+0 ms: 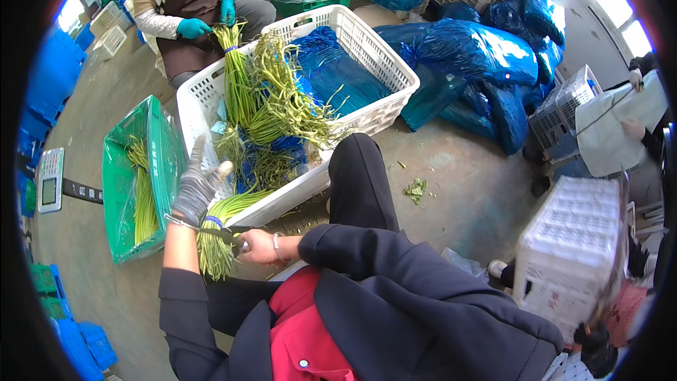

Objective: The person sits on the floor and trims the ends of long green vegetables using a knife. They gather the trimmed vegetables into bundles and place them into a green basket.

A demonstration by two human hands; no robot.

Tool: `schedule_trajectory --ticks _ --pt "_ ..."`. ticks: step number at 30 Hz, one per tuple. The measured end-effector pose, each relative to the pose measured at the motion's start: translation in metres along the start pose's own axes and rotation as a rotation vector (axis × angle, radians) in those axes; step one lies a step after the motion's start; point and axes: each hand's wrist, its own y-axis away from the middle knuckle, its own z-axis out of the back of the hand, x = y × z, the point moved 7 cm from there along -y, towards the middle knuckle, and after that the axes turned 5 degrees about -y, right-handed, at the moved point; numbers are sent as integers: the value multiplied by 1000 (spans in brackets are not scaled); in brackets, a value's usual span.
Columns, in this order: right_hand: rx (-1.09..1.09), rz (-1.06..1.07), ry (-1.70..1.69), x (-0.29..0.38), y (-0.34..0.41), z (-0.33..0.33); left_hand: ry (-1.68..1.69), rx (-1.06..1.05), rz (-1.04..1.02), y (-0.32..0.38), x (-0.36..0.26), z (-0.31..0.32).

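My left hand (198, 190), in a grey knit glove, is over the near left corner of a white plastic crate (365, 126). Its finger and thumb are spread, and I see nothing between them. Beside that wrist lies a bundle of green stems, probably garlic scapes (244, 204), tied with a purple-blue band and hanging past the crate's edge. My bare right hand (260, 247) grips a knife (219, 232), whose dark blade crosses the bundle just below the band. More garlic scapes (238, 90) and loose trimmed tops (280, 74) lie inside the crate on blue plastic.
A green plastic-lined crate (169, 143) with a tied bundle stands left, by a digital scale (51, 180). Across the white crate, a co-worker in teal gloves (194, 28) holds stems. Blue plastic-wrapped sacks (476, 55) are piled at back right. Another person moves stacked white crates (568, 243) at right.
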Motion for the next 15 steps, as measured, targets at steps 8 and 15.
schedule_trajectory --ticks 8,15 --pt "-157 -81 -142 0 28 41 -43 -161 239 -3 108 54" --pt "-143 5 -79 4 20 36 -254 -19 176 86 135 67"
